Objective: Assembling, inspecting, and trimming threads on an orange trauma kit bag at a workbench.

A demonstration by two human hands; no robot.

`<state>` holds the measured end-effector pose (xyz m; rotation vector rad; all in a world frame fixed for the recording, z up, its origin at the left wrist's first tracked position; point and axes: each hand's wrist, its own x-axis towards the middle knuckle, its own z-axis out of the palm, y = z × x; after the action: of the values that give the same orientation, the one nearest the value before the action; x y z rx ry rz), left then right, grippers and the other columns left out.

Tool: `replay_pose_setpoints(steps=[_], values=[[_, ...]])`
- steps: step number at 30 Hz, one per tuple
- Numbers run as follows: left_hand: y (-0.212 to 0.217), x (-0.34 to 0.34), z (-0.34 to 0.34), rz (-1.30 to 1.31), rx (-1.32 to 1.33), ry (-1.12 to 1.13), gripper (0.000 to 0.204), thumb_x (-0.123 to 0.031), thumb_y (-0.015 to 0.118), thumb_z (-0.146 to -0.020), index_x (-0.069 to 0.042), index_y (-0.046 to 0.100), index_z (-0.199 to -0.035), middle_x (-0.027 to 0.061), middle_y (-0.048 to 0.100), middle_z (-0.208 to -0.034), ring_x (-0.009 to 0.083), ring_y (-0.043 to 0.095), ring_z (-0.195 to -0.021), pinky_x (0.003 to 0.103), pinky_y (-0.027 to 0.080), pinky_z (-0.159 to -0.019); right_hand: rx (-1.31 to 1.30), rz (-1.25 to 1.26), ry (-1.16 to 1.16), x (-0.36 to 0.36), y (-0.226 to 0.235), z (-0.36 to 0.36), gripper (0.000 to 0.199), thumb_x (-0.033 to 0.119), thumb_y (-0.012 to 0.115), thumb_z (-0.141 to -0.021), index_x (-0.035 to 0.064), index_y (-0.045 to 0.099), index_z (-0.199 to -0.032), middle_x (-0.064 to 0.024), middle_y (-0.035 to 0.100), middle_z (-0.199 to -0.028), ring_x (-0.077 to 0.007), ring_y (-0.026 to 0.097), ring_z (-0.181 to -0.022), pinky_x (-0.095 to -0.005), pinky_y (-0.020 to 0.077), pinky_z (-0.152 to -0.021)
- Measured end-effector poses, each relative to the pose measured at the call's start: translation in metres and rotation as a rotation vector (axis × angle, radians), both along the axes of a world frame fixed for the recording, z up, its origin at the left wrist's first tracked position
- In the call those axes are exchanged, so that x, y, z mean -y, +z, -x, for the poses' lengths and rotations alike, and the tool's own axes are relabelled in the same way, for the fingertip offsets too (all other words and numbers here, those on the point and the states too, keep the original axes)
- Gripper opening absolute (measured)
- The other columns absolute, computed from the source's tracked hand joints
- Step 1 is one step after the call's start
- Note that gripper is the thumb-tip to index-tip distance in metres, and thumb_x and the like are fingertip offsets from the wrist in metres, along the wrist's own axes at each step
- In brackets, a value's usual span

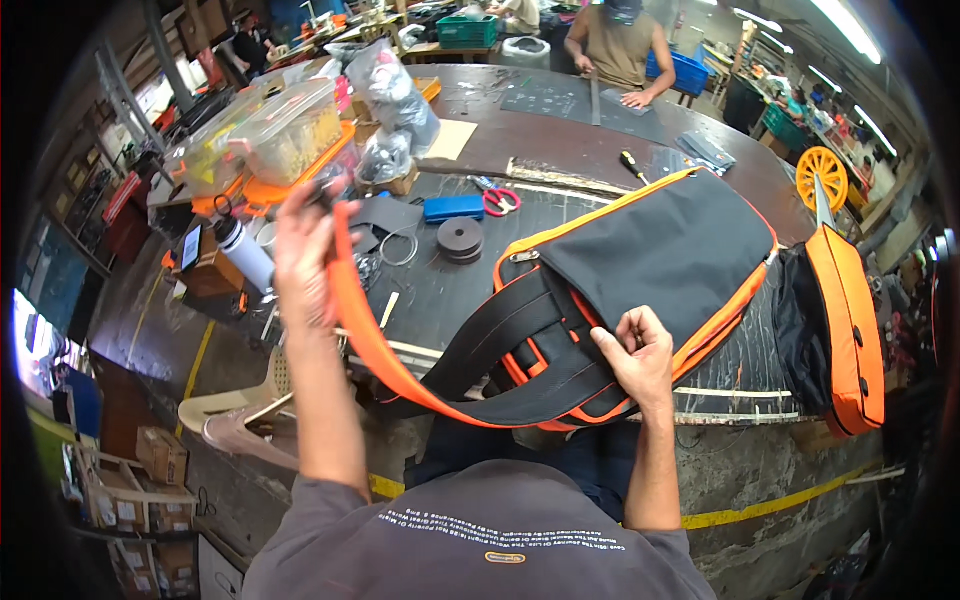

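Fingers (641, 320) on orange-black strap (372, 340) and bag (660, 240)

Right hand (643, 358): curled at bag edge; grip, I cannot tell. Left hand (303, 245): closed around strap. The bag, on the surface (425, 300): soft, light, I judge; best held by strap.

The shirt (420, 545) is dark grey and short-sleeved, with white lettering (545, 537) and an orange-edged oblong badge (505, 558), above dark trousers (525, 452).

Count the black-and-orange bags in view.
2. The first bag rests on the table by the right hand, its strap in the left hand; the second bag is at the table's right end. Others may be hidden.
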<state>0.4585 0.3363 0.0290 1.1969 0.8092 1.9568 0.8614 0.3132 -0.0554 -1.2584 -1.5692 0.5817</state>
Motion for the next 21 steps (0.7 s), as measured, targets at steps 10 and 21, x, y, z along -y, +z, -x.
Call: replay_pose_setpoints(steps=[10,21], values=[[0.025,-0.037,-0.103,-0.032,0.209,-0.509,0.038,0.004,0.053,-0.099,-0.003,0.053,-0.136,0.0206,0.069,-0.123,0.0270,0.071,-0.107,0.034,0.061,-0.087,-0.120,-0.020,0.123,-0.005,0.063,0.034,0.016,0.010,0.079,-0.088,-0.0002,0.070,-0.095,0.0080,0.043,-0.064,-0.0024,0.035,-0.058,-0.0224,0.0317,-0.053],[0.009,-0.027,-0.171,-0.272,0.366,-0.223,0.047,-0.002,0.050,-0.091,-0.006,0.038,-0.137,0.0097,0.055,-0.113,0.0223,0.058,-0.105,0.041,0.047,-0.099,-0.577,0.233,0.491,0.002,0.061,0.096,0.026,0.015,0.081,-0.091,0.0020,0.068,-0.110,0.0130,0.045,-0.070,0.0010,0.037,-0.061,-0.0195,0.0315,-0.057]])
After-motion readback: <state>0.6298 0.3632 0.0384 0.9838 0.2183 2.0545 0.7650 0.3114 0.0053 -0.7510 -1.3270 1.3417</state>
